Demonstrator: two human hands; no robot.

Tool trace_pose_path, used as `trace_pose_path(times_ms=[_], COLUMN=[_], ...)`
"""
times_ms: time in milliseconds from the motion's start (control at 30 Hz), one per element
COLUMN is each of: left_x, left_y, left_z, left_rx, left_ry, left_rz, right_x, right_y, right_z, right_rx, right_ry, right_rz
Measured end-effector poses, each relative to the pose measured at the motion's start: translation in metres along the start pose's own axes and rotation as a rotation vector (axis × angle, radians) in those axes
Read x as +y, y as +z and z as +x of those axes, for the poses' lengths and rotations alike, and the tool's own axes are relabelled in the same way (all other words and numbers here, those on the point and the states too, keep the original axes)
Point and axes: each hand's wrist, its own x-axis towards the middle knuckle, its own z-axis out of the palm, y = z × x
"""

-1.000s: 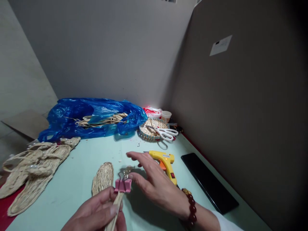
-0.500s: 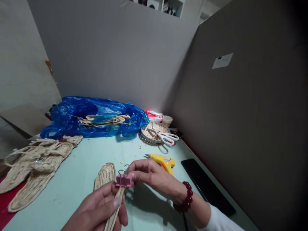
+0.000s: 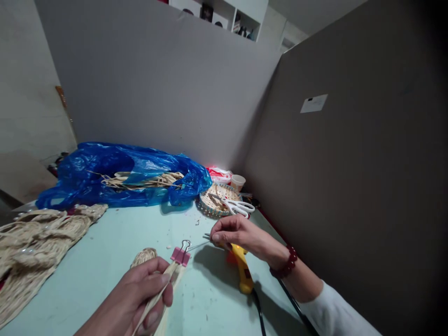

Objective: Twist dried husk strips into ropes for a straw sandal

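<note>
Right hand [image 3: 241, 235] moves to two o'clock from pink clip [image 3: 180, 256], pinching one thin strand [image 3: 200, 245]. Left hand [image 3: 143, 289] grips straw [image 3: 171, 270], probably for steadiness.

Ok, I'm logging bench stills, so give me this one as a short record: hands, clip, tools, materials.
Left hand: holds pale strips just below the pink clip
Right hand: pinches a thin strand leading toward the clip
Clip: on the end of the strips
Tools: yellow glue gun, partly hidden by the right hand; white-handled scissors on a woven basket
Materials: blue plastic bag holding straw-like strips; woven pieces at picture left
</note>
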Motion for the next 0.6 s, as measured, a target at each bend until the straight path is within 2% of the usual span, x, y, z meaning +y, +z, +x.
trace_pose_path(times_ms=[167,400,600], left_x=[0.007,0.009,0.008], left_y=[0.004,0.009,0.004], left_z=[0.023,0.053,0.081], left_rx=[-0.054,0.021,0.041], left_ry=[0.01,0.059,0.024], left_rz=[-0.013,-0.02,0.015], right_x=[0.003,0.009,0.03], right_y=[-0.007,0.013,0.018], right_z=[0.025,0.063,0.083], right_rx=[0.094,0.324,0.334], right_ry=[-0.039,0.002,0.046], right_rz=[-0.296,-0.699,-0.927])
